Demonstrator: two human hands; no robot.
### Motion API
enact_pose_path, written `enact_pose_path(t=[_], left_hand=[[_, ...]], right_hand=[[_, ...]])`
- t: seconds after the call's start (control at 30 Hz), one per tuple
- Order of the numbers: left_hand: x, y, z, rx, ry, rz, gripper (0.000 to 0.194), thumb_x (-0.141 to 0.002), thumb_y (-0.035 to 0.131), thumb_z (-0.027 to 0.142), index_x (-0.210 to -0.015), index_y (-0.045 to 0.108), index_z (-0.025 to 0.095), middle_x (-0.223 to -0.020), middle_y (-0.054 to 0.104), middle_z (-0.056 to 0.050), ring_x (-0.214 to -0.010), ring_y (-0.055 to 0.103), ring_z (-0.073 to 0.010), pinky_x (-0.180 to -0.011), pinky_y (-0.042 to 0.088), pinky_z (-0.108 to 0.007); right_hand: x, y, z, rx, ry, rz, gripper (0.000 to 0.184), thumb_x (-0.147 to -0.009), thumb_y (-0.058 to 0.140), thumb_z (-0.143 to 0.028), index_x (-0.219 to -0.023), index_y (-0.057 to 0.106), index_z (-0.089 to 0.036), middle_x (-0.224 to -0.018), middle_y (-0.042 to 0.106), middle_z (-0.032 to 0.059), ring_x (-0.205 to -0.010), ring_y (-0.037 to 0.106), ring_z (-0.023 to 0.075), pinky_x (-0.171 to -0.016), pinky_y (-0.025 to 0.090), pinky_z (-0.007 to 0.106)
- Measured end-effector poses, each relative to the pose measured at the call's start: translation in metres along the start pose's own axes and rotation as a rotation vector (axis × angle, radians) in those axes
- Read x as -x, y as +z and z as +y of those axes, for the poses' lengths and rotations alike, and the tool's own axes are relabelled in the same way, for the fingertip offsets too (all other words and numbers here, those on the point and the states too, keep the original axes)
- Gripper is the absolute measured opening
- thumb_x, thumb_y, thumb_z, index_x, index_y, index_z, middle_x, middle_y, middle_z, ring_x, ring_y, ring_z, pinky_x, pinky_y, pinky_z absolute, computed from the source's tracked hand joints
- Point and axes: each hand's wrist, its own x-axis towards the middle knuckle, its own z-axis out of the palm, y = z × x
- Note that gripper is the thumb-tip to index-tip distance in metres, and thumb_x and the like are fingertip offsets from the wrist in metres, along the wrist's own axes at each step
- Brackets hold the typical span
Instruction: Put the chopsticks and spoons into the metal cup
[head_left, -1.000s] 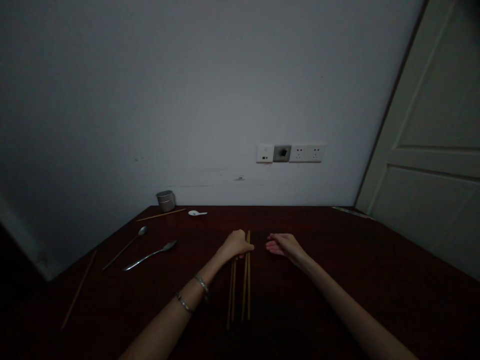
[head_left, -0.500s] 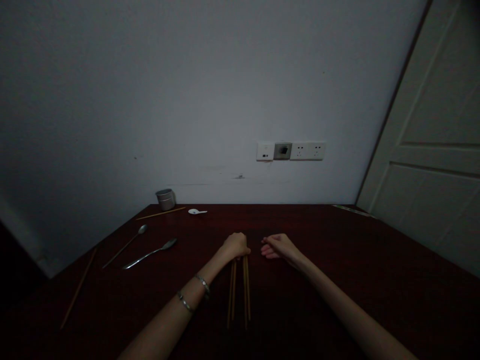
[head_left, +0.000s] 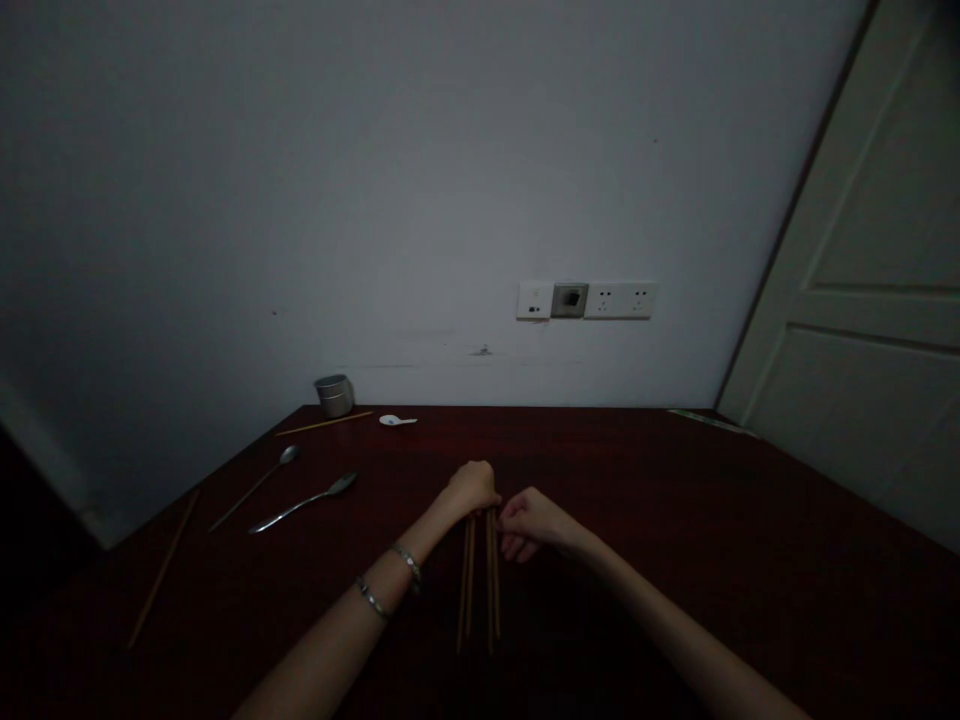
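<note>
A: Nearest items?
B: Four chopsticks (head_left: 491, 585), in two narrow pairs side by side at mid-table, near ends toward the wearer. At far left, a lone stick (head_left: 163, 568) lies at a slant near the table edge.
A: Left arm?
B: Two bracelets (head_left: 373, 598) on the forearm. The left hand (head_left: 474, 487) is curled, back of the hand up, around the far ends of the chopsticks; its fingers are mostly hidden.
A: Right hand?
B: The right hand (head_left: 531, 520) is just beside the right-hand pair, close to the left thumb, fingers bent inward. Cannot tell whether the fingertips pinch a stick or only sit next to it.
A: Left of the hands?
B: A metal utensil (head_left: 300, 507), head too dim to class; beyond it, a long-handled spoon (head_left: 289, 455).
A: Far edge of the table (head_left: 615, 470)?
B: A small white spoon (head_left: 390, 421), a thin stick (head_left: 324, 424) lying at a slant to its left, and behind that stick a metal cup (head_left: 335, 396), upright near the corner.
A: Beyond?
B: Pale wall (head_left: 450, 200) with a row of sockets (head_left: 619, 300); panelled door (head_left: 885, 250) at right.
</note>
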Motion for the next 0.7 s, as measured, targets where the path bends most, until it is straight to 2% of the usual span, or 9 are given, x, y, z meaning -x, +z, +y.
enact_pose_path(t=[0.33, 0.7], left_hand=[[-0.0018, 0.0036, -0.0035, 0.032, -0.003, -0.002, 0.016, -0.064, 0.058, 0.023, -0.071, 0.069, 0.013, -0.065, 0.068, -0.010, -0.061, 0.064, -0.0178, -0.054, 0.046, -0.021], [0.0028, 0.0008, -0.0009, 0.008, -0.024, 0.002, 0.015, -0.066, 0.058, 0.022, -0.071, 0.068, 0.012, -0.065, 0.067, -0.010, -0.059, 0.063, -0.0163, -0.053, 0.045, -0.020]], right_hand=[[0.0021, 0.0071, -0.0030, 0.008, 0.041, 0.004, 0.014, -0.073, 0.051, -0.010, -0.060, 0.049, -0.014, -0.047, 0.060, -0.0008, -0.044, 0.059, 0.0102, -0.045, 0.049, 0.020], [0.0013, 0.0010, 0.0014, 0.021, 0.004, -0.012, 0.015, -0.072, 0.058, -0.022, -0.065, 0.050, -0.014, -0.052, 0.062, 0.0011, -0.048, 0.061, 0.0106, -0.044, 0.048, 0.018]])
